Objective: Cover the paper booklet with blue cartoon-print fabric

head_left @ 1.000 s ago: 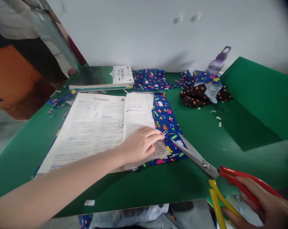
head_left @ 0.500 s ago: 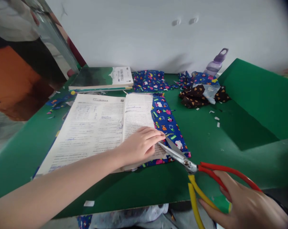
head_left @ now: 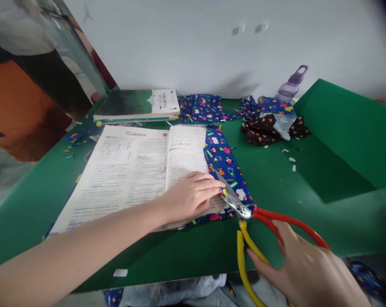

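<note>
**Head view: scissors at the edge of a paper pattern on blue cloth**

Head view shows a green table (head_left: 276, 179) that fills most of the frame. Near the middle lies a big sheet of printed paper (head_left: 132, 170), folded like an open booklet, and under its right edge a strip of blue cloth (head_left: 223, 157) with small colourful animals comes out.

The left hand (head_left: 189, 196) comes from the lower left, palm down, fingers stretched flat. It presses on the lower right corner of the paper, with the fingertips just at the paper's edge, over the cloth.

The right hand (head_left: 308, 273) is at the lower right of the frame. Its fingers are wrapped in the handles of the scissors (head_left: 244, 213), one handle red and one yellow. The blades point up and to the left and are a little open, and their tips lie on the blue cloth, just beside the left fingertips.

At the upper middle of the frame a closed book (head_left: 137, 104) lies near the white wall. To the right of it are more pieces of blue cloth (head_left: 201, 106) and a heap of dark brown cloth scraps (head_left: 263, 128). Behind this heap a pale purple bottle (head_left: 288, 87) stands. Small white paper bits are spread over the table at the right of the middle.
</note>
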Demonstrator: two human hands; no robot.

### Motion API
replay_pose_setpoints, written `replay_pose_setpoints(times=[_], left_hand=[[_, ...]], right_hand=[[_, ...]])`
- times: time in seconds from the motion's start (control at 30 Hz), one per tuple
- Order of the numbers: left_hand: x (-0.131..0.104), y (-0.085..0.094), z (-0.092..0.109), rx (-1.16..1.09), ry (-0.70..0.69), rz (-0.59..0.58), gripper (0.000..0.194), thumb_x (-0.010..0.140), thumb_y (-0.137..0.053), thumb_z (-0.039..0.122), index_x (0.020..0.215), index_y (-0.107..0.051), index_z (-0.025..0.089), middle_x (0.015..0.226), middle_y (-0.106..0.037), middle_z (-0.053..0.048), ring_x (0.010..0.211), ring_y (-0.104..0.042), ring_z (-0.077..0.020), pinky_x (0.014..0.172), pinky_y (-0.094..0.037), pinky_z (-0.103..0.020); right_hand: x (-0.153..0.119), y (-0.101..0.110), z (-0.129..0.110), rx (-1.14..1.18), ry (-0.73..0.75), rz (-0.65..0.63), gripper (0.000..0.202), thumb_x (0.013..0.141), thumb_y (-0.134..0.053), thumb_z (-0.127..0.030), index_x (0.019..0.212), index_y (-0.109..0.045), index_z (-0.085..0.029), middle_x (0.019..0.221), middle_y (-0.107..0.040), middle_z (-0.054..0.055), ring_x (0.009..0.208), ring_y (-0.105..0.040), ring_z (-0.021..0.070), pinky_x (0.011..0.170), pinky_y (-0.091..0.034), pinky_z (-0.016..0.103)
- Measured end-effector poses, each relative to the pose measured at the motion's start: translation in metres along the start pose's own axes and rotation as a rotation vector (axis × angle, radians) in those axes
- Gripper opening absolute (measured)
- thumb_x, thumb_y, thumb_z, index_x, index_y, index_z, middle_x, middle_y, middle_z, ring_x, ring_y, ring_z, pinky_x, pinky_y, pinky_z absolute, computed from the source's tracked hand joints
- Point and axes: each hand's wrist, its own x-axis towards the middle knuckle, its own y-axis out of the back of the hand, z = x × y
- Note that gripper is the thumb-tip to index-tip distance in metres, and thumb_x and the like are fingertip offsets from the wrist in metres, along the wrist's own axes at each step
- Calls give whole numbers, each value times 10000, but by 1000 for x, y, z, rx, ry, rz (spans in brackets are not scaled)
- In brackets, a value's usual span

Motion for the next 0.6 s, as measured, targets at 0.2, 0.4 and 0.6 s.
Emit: replay_pose_setpoints(times=[0.2,0.4,0.6], left_hand=[[-1,1,1,31,-42,-9,312,904,-410,127,1177,-560,151,1259,-594,-24,1125,-493,-203,983,-414,-387],[-2,-2,0,21,-70,-41,337,915,-406,142,1229,-527,152,1303,-564,-25,1127,-496,-199,973,-418,-384],[-1,-2,1,17,-73,-45,344,910,-407,137,1225,-541,174,1298,-568,-24,1127,-502,-202,967,-429,-390]], right_hand=[[4,2,-8,-54,-7,26,537,731,-529,-579,1011,-570,-122,508,-613,0,357,-576,199,321,-372,275],[7,10,-15,-132,52,61,503,753,-492,-565,950,-598,-114,499,-607,25,333,-547,188,317,-328,278],[8,8,-21,-159,25,3,468,747,-470,-599,844,-589,-156,459,-575,7,348,-557,192,333,-331,274]])
